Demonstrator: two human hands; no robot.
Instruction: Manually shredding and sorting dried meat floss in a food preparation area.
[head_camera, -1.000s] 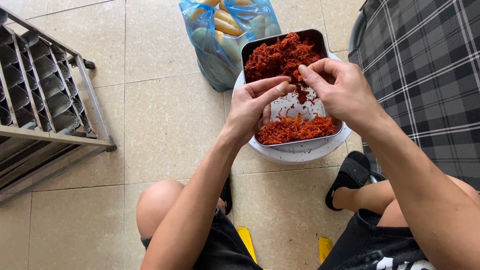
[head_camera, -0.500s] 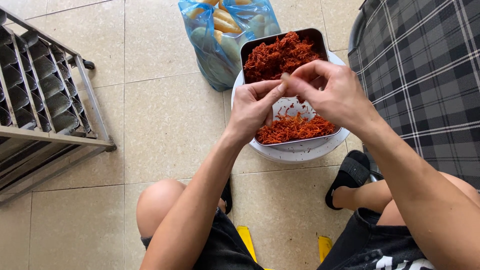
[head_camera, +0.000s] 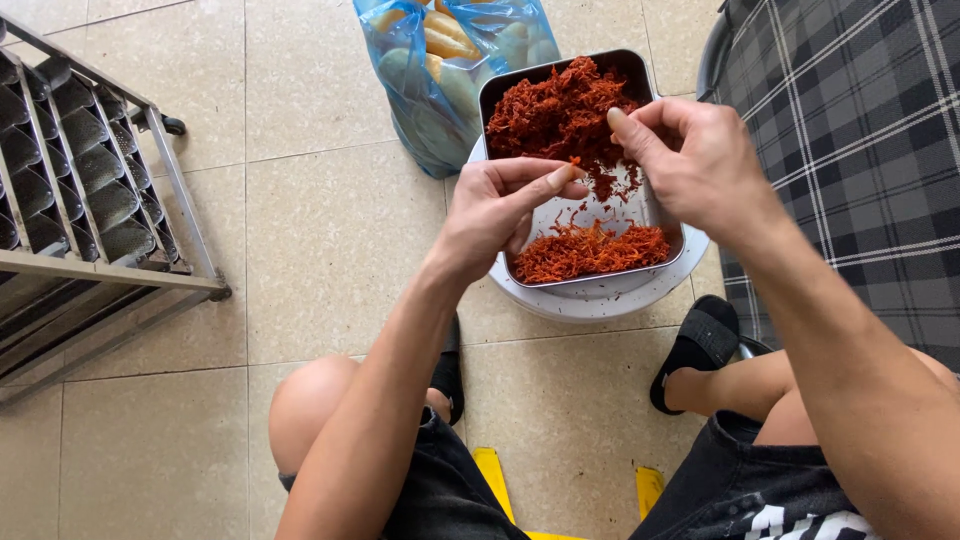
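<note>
**Entry: shredded red-orange food, pulled apart by hand over a metal tray**

Item in hand. We hold both hands above a rectangular metal tray (head_camera: 662, 215) that sits on a round white basin (head_camera: 600, 300) on the tiled floor (head_camera: 330, 230). Our left hand (head_camera: 500, 215) is closed in a pinch, thumb against forefinger, on a small tuft of shreds (head_camera: 575, 163). Our right hand (head_camera: 700, 165) has its fingers curled in; whether its grip holds any shreds we cannot tell, since the palm faces away.

Contents of tray. A dark red clump (head_camera: 560, 110) fills the far end; a looser, brighter orange heap (head_camera: 590, 250) lies at the near end; bare metal shows between them.

Step, as we judge it. Teasing pinches off the dark mass and letting loosened strands gather in the near heap. The next move seems to call for a light pull between the two hands, kept over the tray so that nothing falls to the floor.

Position relative to grip. The tuft sits at our left fingertips, just beside the right forefinger, directly over the tray's middle.

Surroundings. A blue plastic bag (head_camera: 440, 60) touches the tray's far side; a metal rack (head_camera: 90, 200) stands well apart at left; a plaid cloth (head_camera: 850, 130) lies at right.
</note>
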